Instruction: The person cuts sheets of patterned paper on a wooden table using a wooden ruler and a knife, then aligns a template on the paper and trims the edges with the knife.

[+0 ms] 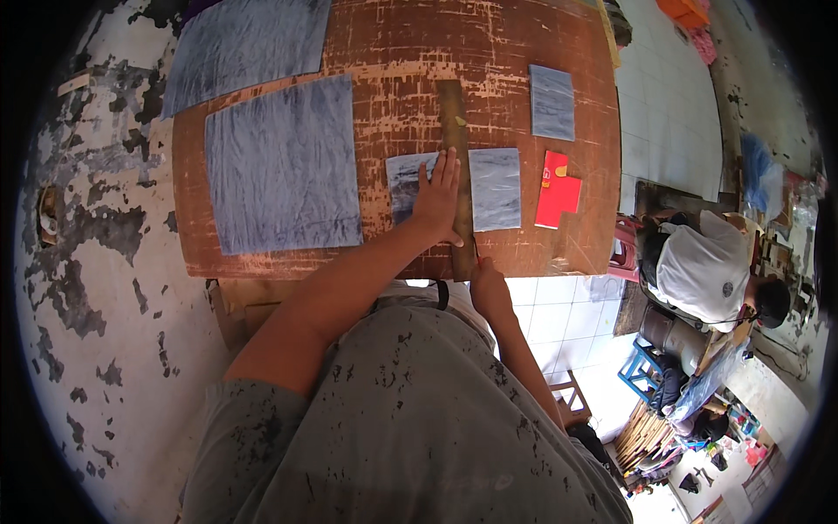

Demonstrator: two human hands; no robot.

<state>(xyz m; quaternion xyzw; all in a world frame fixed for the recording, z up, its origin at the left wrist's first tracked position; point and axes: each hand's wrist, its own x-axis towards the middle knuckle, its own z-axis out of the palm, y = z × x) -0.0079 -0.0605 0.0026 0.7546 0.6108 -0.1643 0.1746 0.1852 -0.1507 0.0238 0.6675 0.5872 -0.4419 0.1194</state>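
Centrally, the left hand (pixel 439 199) lies flat with fingers spread, pressing a long wooden straightedge (pixel 457 166) and the grey sheet piece (pixel 403 182) under it onto the worn brown worktop (pixel 393 87). The right hand (pixel 486 288), at the near edge, is closed around a thin tool at the straightedge's lower end (too small to identify). A second grey piece (pixel 495 189) sits just right of the straightedge, a red card (pixel 556 194) beside it. A smaller grey piece (pixel 552 102) lies farther back. Two large grey sheets (pixel 284 166) (pixel 240 48) lie to the left.
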